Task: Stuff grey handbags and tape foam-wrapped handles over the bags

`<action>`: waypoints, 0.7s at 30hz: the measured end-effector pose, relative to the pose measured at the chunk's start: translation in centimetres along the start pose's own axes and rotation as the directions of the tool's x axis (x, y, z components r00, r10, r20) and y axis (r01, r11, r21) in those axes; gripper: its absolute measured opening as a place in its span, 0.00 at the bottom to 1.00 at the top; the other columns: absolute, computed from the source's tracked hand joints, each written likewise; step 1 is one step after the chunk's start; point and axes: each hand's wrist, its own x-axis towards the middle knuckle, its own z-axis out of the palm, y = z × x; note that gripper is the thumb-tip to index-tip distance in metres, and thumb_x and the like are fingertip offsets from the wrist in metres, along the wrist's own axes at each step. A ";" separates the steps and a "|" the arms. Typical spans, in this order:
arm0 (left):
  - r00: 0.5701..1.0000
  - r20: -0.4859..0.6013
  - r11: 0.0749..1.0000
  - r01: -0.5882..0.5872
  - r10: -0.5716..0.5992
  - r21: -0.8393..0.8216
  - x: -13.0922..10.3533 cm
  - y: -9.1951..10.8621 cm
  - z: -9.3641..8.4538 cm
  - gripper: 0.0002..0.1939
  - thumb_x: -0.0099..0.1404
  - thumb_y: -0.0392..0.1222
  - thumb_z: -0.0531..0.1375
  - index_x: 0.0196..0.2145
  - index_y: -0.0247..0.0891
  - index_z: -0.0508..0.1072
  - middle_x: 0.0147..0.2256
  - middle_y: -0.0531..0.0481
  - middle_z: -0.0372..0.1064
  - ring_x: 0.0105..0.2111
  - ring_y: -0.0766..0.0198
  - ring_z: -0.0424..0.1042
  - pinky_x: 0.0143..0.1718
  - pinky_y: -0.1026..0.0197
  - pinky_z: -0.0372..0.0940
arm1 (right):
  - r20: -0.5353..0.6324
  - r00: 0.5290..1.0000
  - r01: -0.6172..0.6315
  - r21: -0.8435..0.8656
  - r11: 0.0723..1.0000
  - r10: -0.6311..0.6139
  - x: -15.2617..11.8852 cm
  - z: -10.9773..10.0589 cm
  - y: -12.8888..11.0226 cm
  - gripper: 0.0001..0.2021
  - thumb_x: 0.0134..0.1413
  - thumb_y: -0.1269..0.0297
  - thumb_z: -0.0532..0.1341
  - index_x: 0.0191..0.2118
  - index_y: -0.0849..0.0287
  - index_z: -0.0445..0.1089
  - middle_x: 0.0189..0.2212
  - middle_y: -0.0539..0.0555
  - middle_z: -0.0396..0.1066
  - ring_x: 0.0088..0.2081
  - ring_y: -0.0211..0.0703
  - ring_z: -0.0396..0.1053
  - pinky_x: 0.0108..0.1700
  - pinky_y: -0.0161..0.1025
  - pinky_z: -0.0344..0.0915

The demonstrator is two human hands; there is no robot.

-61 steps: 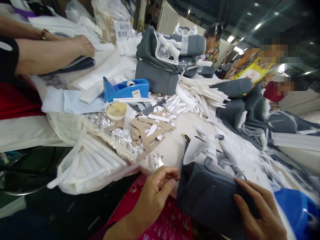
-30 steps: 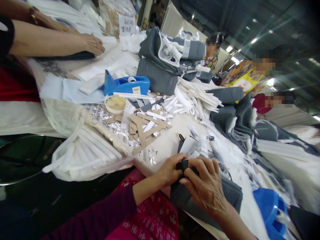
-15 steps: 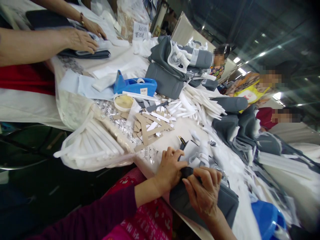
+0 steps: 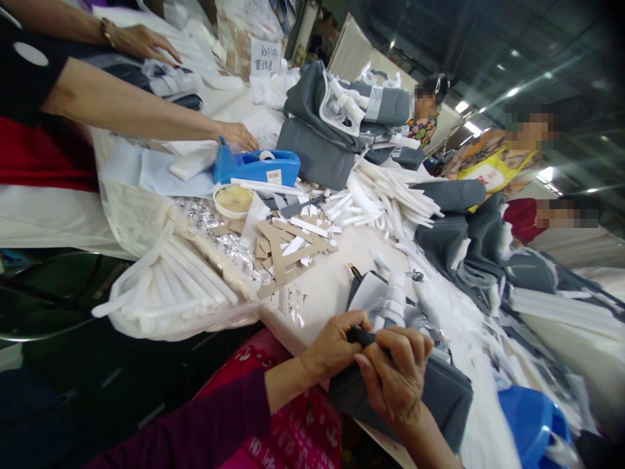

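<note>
A dark grey bag (image 4: 439,397) lies at the table's near edge, in front of my body. My left hand (image 4: 336,345) grips the dark upper edge of the bag, fingers curled and pinching. Close beside it on the right, my right hand (image 4: 398,371) is closed on the same edge, with its thumb pressed against the front. Just beyond my hands, a white wrapped piece (image 4: 395,296) and clear plastic stick out of the bag's far side. A zipper end (image 4: 353,268) shows at the bag's far left corner.
Cardboard strips (image 4: 288,251), a tape roll (image 4: 234,200) and a blue tape dispenser (image 4: 263,168) lie left of centre. White tubes fill a plastic bag (image 4: 170,286). More grey bags (image 4: 317,153) stand beyond. A co-worker's hand (image 4: 239,135) is by the dispenser; a blue container (image 4: 532,417) stands right.
A co-worker's arm has reached from the folded dark item to the tape dispenser. My left hand has lowered a little and lies nearer my right on the bag's edge.
</note>
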 end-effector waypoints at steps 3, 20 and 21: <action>0.998 -0.067 1.000 0.004 -0.004 0.010 0.2 0.0 0.3 0.11 0.47 0.35 0.59 0.22 0.38 0.56 0.23 0.58 0.49 0.26 0.69 0.49 0.27 0.66 0.48 | -0.012 1.000 -0.021 0.062 0.998 0.022 0.2 -0.6 -0.3 0.03 0.57 0.69 0.57 0.36 0.56 0.67 0.37 0.55 0.63 0.42 0.50 0.62 0.44 0.51 0.56; 0.902 -0.303 0.933 0.349 -0.308 0.090 4.8 4.8 -1.6 0.11 0.53 0.46 0.63 0.34 0.38 0.74 0.26 0.52 0.73 0.30 0.57 0.72 0.31 0.58 0.70 | -0.210 0.130 -0.698 0.674 0.240 0.969 -11.8 -4.3 -2.6 0.17 0.62 0.56 0.54 0.54 0.55 0.59 0.54 0.58 0.61 0.56 0.49 0.59 0.58 0.49 0.55; 0.908 -0.328 0.929 0.328 -0.260 0.172 4.8 5.1 -2.2 0.14 0.54 0.46 0.63 0.38 0.40 0.75 0.31 0.51 0.75 0.37 0.53 0.73 0.37 0.57 0.71 | -0.218 0.126 -0.687 0.684 0.244 0.968 -12.1 -4.7 -2.5 0.16 0.62 0.57 0.53 0.52 0.55 0.60 0.52 0.58 0.63 0.55 0.49 0.60 0.58 0.48 0.56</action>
